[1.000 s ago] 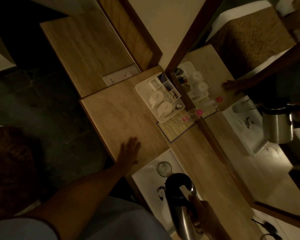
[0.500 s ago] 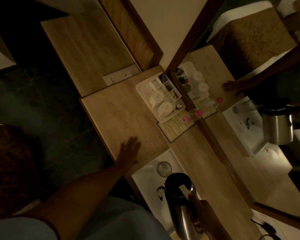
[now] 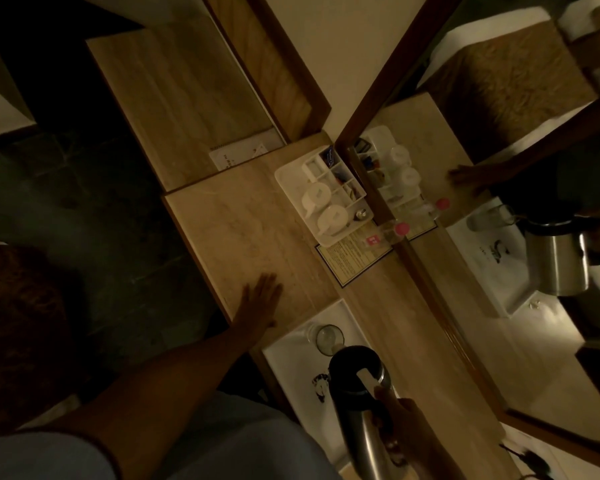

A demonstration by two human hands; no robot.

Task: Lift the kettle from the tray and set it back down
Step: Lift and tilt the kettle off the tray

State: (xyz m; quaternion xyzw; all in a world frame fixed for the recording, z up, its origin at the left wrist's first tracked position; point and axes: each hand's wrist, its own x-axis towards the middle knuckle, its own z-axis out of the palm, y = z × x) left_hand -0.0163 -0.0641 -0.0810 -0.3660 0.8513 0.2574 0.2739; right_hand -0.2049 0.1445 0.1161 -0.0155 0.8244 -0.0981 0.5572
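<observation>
Gripping the handle of the kettle (image 3: 357,393), the right hand (image 3: 400,431) sat at the bottom edge of the view, its fingers wrapped shut around the grip and the thumb lying on top near the lid's pale tab. The kettle, a steel body with a black lid, was over the near part of the white tray (image 3: 291,362); from above I could not tell whether its base touched the tray, though the mirror (image 3: 499,237) showed the reflected kettle held clear of the reflected tray. Just beyond the kettle, a clear glass (image 3: 329,336) stood on the tray. To the left, the left hand (image 3: 258,301) lay flat on the marble counter (image 3: 236,230) near its front edge, palm down, fingers straight and slightly spread, clamped on nothing. Farther along the counter, a printed card (image 3: 350,258) lay against the mirror's foot, with a pink-capped bottle (image 3: 394,232) lying on it. Beyond that sat a white organiser tray (image 3: 288,174) holding two upturned cups (image 3: 321,207) and sachets in small compartments. Farthest, on a lower wooden shelf (image 3: 174,98), a notepad (image 3: 239,154) rested.
</observation>
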